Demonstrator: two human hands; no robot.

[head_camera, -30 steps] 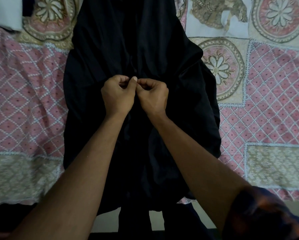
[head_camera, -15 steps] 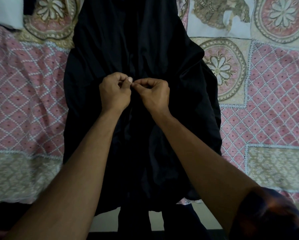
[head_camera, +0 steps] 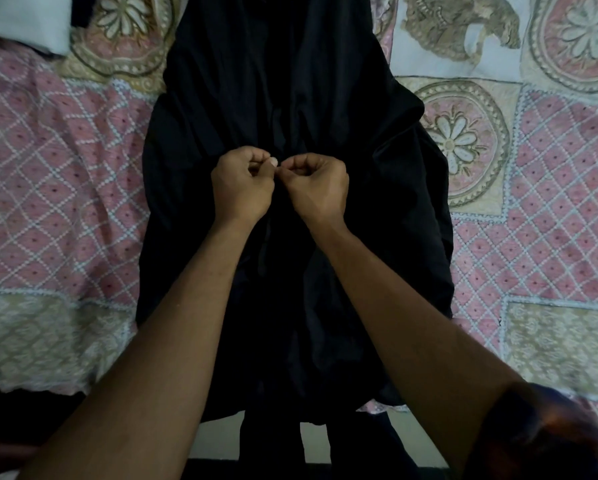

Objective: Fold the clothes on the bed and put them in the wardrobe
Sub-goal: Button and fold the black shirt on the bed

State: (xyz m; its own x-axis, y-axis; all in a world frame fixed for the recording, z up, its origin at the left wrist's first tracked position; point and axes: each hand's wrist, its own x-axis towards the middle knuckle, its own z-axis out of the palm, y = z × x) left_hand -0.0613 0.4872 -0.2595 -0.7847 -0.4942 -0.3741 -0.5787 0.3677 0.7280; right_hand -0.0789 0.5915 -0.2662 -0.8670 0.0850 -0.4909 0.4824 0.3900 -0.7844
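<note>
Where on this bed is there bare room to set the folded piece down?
Free: pink lattice bedspread left of the black garment, below the white item; also right of it, under the flower medallion. Crowded: centre, where left hand and right hand pinch the garment.

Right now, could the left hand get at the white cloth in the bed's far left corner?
Probably, with a stretch: only bedspread lies between the left hand and the white cloth. First it must let go of the black garment it pinches.
</note>
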